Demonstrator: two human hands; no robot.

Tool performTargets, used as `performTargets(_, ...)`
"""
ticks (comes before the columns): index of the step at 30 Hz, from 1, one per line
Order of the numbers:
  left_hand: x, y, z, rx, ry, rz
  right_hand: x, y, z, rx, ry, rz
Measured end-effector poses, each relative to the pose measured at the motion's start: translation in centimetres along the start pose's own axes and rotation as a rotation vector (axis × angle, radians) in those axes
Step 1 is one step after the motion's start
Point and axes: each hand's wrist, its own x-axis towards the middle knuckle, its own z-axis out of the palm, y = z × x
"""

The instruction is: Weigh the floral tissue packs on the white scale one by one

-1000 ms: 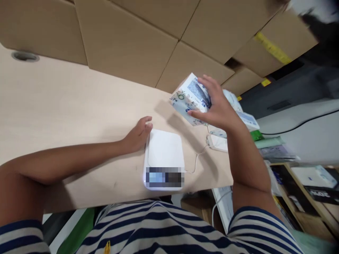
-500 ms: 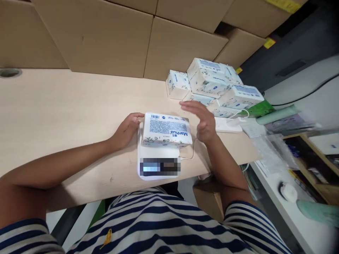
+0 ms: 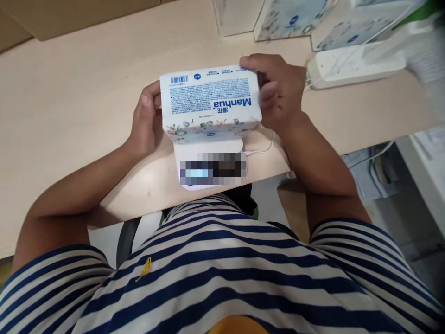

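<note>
Pale desk (image 3: 69,93) — both hands grip tissue pack (image 3: 210,104) above white scale (image 3: 210,162)

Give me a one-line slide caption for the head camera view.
Both hands, left hand and right hand, grip a tissue pack over a white scale.

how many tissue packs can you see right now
4. One tissue pack sits on the white scale between both hands; three more, cut off by the frame, lie along the desk's far edge. Others may be hidden.

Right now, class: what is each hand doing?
Left hand: closed on the white printed tissue pack, at its left end.
Right hand: closed on its right end.
</note>
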Motion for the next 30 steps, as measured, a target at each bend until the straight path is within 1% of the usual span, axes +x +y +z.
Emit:
performTargets(3, -0.1, 0.3, 0.4, -0.031, 0.006, -0.007, -0.1, -0.9, -0.4, -0.074, -0.055, -0.067)
performTargets(6, -0.4, 0.9, 0.8, -0.039, 0.056, -0.021, 0.0, -1.1, -0.6, -0.085, -0.046, -0.052)
performTargets(10, -0.4, 1.4, 0.9, 0.032, 0.061, -0.114, 0.2, -0.4, -0.4, -0.087, 0.036, 0.006)
performTargets(15, -0.5, 0.7, 0.2, 0.032, 0.032, -0.078, 0.2, 0.1, 0.1, -0.135, 0.153, 0.046)
performTargets(20, -0.9, 0.2, -0.3, 0.052, 0.042, -0.102, 0.1, -0.3, 0.2, -0.148, 0.168, 0.066)
performTargets(25, -0.9, 0.4, 0.0, 0.062, 0.043, 0.009, 0.0, -0.3, 0.2, -0.146, 0.192, 0.034)
performTargets(30, -0.9, -0.1, 0.0, 0.124, 0.124, 0.061, 0.1, 0.0, 0.2, -0.160, 0.243, 0.052)
